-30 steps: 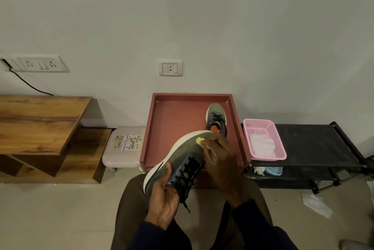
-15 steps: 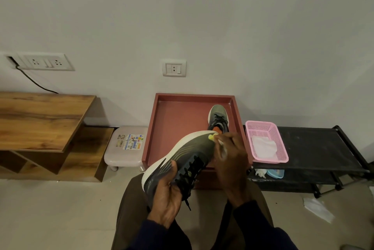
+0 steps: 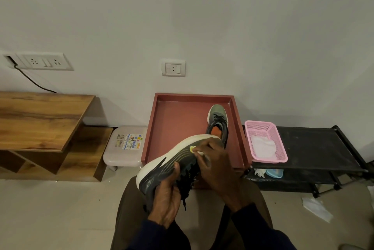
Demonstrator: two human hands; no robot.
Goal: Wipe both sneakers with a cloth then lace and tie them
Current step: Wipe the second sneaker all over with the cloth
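Sneaker (image 3: 172, 160), gripped in the left hand (image 3: 166, 197), is mid-wipe, the right hand (image 3: 215, 169) pinching a cloth (image 3: 202, 153) to its side; next, likely, the 1 o'clock sneaker (image 3: 217, 120).

sneaker (image 3: 172, 160): matt dark fabric, smooth white sole
basket (image 3: 280, 146): pink plastic mesh
desk (image 3: 40, 120): grained wood
tray (image 3: 178, 128): matt red

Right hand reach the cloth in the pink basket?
Probably yes: cloth lies in the open basket right of the right hand, nothing between. That hand pinches a wipe on the held sneaker.
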